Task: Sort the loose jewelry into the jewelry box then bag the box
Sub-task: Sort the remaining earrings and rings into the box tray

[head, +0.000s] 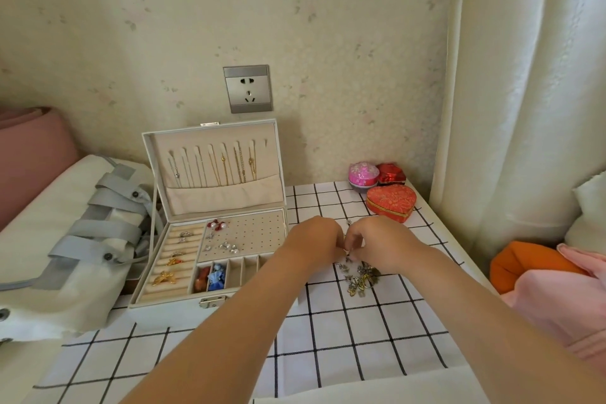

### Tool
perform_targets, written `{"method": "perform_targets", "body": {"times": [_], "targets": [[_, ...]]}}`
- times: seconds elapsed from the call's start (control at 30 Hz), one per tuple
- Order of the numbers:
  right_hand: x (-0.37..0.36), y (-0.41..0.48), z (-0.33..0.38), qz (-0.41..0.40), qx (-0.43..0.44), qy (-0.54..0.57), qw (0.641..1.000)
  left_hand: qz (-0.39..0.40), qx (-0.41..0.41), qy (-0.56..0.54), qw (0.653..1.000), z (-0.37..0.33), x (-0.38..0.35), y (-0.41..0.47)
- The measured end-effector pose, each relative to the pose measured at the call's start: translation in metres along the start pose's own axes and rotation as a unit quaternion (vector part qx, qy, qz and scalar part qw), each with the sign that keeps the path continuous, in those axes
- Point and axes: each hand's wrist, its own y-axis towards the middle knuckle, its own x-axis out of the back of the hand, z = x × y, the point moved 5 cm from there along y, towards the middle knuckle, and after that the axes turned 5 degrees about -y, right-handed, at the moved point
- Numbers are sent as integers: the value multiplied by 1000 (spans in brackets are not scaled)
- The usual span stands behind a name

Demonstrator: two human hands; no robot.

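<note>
Pinching small silver piece (pixel 347 251) — left hand (pixel 314 238), right hand (pixel 377 243), fingers curled — above jewelry pile (pixel 360 277)

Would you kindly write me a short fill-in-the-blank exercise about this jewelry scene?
1. The jewelry box has its lid ____.
2. The heart-shaped box is ____.
3. The left hand and right hand pinch a small piece above the loose jewelry, which lies to the jewelry box's ____.
4. The wall socket has ____ plugged in.
Missing words: open; red; right; nothing.
</note>
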Motion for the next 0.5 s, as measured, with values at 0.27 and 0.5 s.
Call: {"method": "perform_targets", "body": {"times": [0.27,0.5], "targets": [[1,2,0,-7,4,24,1000,-48,-8,5,999,7,10,-2],[-8,-3,21,28,21,-1,999,-112,-43,-50,991,12,29,-21]]}}
